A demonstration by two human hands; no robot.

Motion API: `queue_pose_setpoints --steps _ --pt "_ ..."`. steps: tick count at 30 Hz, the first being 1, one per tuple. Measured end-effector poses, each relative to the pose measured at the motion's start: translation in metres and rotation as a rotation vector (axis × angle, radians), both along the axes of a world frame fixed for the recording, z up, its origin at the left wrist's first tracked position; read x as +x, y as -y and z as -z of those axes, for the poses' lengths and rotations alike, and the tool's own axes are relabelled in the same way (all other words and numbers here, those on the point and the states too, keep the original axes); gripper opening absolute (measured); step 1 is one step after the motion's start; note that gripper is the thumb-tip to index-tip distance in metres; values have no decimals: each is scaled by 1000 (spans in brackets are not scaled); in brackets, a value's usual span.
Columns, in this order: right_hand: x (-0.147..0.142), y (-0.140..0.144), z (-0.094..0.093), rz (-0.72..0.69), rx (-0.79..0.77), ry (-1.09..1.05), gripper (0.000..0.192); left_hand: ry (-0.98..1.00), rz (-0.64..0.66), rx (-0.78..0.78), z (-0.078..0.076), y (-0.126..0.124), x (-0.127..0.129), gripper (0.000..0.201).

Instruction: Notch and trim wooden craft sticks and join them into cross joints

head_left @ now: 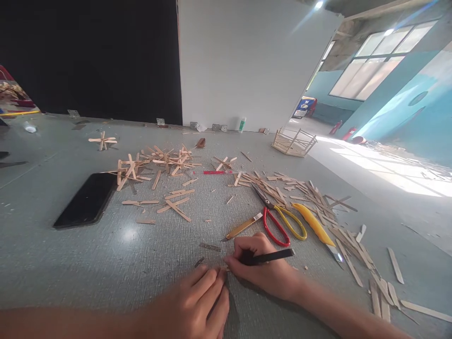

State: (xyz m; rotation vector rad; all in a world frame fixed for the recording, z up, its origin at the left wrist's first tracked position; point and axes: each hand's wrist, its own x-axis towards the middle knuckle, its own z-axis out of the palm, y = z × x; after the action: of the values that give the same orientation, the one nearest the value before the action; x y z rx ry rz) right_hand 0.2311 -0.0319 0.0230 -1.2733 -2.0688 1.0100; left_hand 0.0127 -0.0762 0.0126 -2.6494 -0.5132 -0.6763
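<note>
My right hand [259, 263] is closed around a black pen [275, 256]; its tip is hidden by the fingers. Low on the table beside it, my left hand [201, 301] has its fingers bent and pressed together. A pale end of a craft stick [227, 270] shows at the left fingertips, mostly covered, and the two hands nearly meet there. Just beyond them lie a small dark strip [210, 246] and a craft knife [243, 228] with a wood-coloured handle. Scissors [269, 205] with red and yellow handles rest past the right hand, near a yellow-handled knife [314, 226].
Loose craft sticks [356, 249] spread along the right side. Crossed stick pieces [169, 157] are heaped further back, near a black phone [84, 200]. At the back right stands a small stick-built frame [293, 146]. A glue bottle [242, 125] is by the upright panel [254, 66].
</note>
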Motion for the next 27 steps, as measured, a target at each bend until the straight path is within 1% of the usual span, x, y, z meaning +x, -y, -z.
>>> queue_pose_setpoints --steps 4,11,17,27 --pt "0 -1 2 -7 -4 0 35 9 0 -5 -1 0 0 28" --pt "0 -2 0 24 2 -17 35 3 4 2 0 -1 -1 29" --pt "0 0 2 19 5 -16 32 -12 13 7 0 -1 -2 30" --pt "0 1 1 5 -11 -13 34 -6 8 7 1 0 0 32"
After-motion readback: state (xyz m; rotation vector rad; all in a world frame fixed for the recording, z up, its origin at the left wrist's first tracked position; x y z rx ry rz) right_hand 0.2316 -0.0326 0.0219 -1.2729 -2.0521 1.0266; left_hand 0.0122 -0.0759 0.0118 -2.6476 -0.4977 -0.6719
